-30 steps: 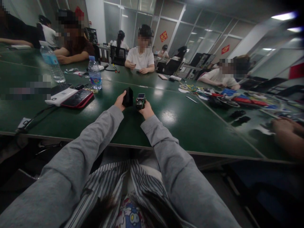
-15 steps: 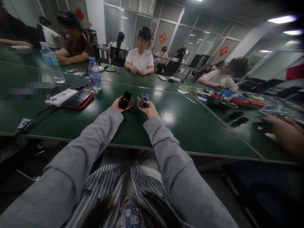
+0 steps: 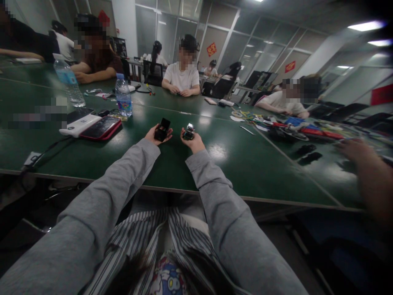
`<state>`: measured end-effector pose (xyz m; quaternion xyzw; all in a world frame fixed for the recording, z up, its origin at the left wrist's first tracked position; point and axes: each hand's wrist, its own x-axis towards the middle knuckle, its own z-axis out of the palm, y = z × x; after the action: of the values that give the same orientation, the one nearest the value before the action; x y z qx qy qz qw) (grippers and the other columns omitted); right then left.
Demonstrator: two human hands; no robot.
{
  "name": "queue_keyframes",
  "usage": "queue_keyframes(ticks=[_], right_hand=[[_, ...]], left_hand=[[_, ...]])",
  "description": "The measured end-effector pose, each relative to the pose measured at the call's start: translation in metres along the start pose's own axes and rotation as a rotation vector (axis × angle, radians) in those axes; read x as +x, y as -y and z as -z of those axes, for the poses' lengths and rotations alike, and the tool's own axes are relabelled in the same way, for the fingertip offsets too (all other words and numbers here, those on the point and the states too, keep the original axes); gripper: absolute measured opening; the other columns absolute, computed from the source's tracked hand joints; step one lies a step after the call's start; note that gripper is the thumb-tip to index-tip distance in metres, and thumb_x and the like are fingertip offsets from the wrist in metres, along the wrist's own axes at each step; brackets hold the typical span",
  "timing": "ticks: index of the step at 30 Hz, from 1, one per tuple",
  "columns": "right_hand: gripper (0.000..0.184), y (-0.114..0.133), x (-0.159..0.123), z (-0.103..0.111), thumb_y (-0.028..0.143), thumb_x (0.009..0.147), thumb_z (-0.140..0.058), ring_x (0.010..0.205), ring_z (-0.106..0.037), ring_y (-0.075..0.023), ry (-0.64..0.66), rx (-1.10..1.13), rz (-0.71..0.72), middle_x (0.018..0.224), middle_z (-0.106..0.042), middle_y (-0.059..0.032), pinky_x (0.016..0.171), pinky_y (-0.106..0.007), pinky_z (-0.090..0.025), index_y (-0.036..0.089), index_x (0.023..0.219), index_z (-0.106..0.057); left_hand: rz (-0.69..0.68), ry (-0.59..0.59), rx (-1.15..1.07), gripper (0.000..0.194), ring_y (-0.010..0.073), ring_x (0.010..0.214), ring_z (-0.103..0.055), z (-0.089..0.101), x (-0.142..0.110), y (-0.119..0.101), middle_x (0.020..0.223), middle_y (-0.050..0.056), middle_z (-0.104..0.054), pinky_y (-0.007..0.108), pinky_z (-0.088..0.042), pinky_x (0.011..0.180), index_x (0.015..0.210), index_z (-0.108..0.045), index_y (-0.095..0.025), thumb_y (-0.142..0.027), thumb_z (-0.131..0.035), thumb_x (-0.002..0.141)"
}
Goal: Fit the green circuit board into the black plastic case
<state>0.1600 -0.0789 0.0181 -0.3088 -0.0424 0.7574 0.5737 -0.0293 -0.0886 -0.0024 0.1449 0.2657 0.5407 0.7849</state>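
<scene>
My left hand [image 3: 151, 134] holds a small black plastic case [image 3: 163, 128] upright, with a gap in it through which a bit of skin shows. A short way to the right, my right hand [image 3: 194, 142] has its fingers round a small electronic circuit board module [image 3: 189, 130]. Its flat top glints brightly, and parts crowd its side. The case and the module are apart, both held above the green table [image 3: 172, 164].
To the left lie a red-edged phone [image 3: 101, 128], a white power bank [image 3: 80, 124] and two water bottles, the nearer one [image 3: 123, 98] upright. Tangled cables [image 3: 250, 116] and black parts [image 3: 309, 154] lie right. A co-worker's blurred hand [image 3: 357, 151] reaches in at far right.
My right hand has shifted slightly right and tilted the module, so its top now reflects light. My left hand is nearly still. The co-worker's hand at far right has moved.
</scene>
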Motion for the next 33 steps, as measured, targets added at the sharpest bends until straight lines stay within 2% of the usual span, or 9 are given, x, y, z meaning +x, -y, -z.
queue_keyframes(ticks=[10,17,20,23,26,30,33], right_hand=[[0.043,-0.006,0.002,-0.001,0.012,0.102,-0.018,0.055,-0.06,-0.013,-0.085,-0.049,0.083,0.069,-0.061,-0.0012,0.045,-0.02,-0.053,0.019,0.09,-0.059],[0.033,-0.013,0.002,-0.016,0.01,0.1,-0.032,0.064,-0.065,-0.0137,-0.014,-0.113,0.203,0.069,-0.064,-0.0002,0.058,-0.022,-0.058,0.018,0.087,-0.061],[0.028,-0.02,0.003,-0.024,0.011,0.1,-0.039,0.061,-0.062,-0.013,0.022,-0.21,0.255,0.066,-0.063,0.0018,0.058,-0.021,-0.056,0.019,0.082,-0.059],[0.023,-0.029,0.004,-0.028,0.013,0.099,-0.049,0.059,-0.058,-0.0108,0.007,-0.328,0.383,0.066,-0.06,0.0055,0.059,-0.018,-0.052,0.02,0.08,-0.058],[0.018,-0.037,0.003,-0.029,0.013,0.097,-0.055,0.067,-0.06,-0.0094,-0.016,-0.51,0.545,0.073,-0.063,0.0064,0.068,-0.017,-0.052,0.02,0.081,-0.06],[0.008,-0.044,0.002,-0.024,0.015,0.091,-0.066,0.09,-0.066,-0.0104,-0.079,-0.698,0.702,0.087,-0.066,0.0052,0.091,-0.022,-0.052,0.022,0.089,-0.063],[0.012,-0.045,0.001,-0.021,0.016,0.087,-0.071,0.104,-0.066,-0.0127,-0.078,-0.769,0.78,0.092,-0.065,0.0041,0.102,-0.027,-0.049,0.023,0.092,-0.063]], left_hand=[[-0.016,-0.028,0.016,0.039,0.0197,0.075,-0.075,-0.002,0.004,0.003,0.089,0.01,-0.076,0.035,-0.059,0.081,0.126,-0.064,-0.016,-0.041,-0.038,0.11],[-0.08,-0.084,0.011,0.043,0.0207,0.074,-0.075,-0.009,0.002,0.01,0.086,0.01,-0.075,0.032,-0.06,0.078,0.127,-0.065,-0.014,-0.041,-0.036,0.111],[-0.098,-0.111,-0.014,0.042,0.0234,0.078,-0.077,-0.013,0.003,0.013,0.087,0.009,-0.077,0.034,-0.062,0.08,0.131,-0.064,-0.014,-0.039,-0.039,0.11],[-0.085,-0.139,0.008,0.041,0.0249,0.08,-0.078,-0.016,0.003,0.016,0.088,0.009,-0.078,0.037,-0.062,0.084,0.134,-0.064,-0.015,-0.039,-0.042,0.109],[-0.055,-0.156,0.058,0.043,0.0255,0.083,-0.078,-0.02,0.0,0.018,0.089,0.009,-0.08,0.038,-0.061,0.09,0.135,-0.065,-0.013,-0.041,-0.045,0.108],[-0.024,-0.126,0.081,0.047,0.0276,0.089,-0.079,-0.026,-0.006,0.02,0.091,0.011,-0.081,0.041,-0.059,0.097,0.137,-0.066,-0.013,-0.042,-0.041,0.109],[-0.022,-0.088,0.07,0.048,0.0278,0.091,-0.079,-0.029,-0.01,0.021,0.094,0.011,-0.081,0.041,-0.058,0.1,0.139,-0.065,-0.013,-0.041,-0.04,0.11]])
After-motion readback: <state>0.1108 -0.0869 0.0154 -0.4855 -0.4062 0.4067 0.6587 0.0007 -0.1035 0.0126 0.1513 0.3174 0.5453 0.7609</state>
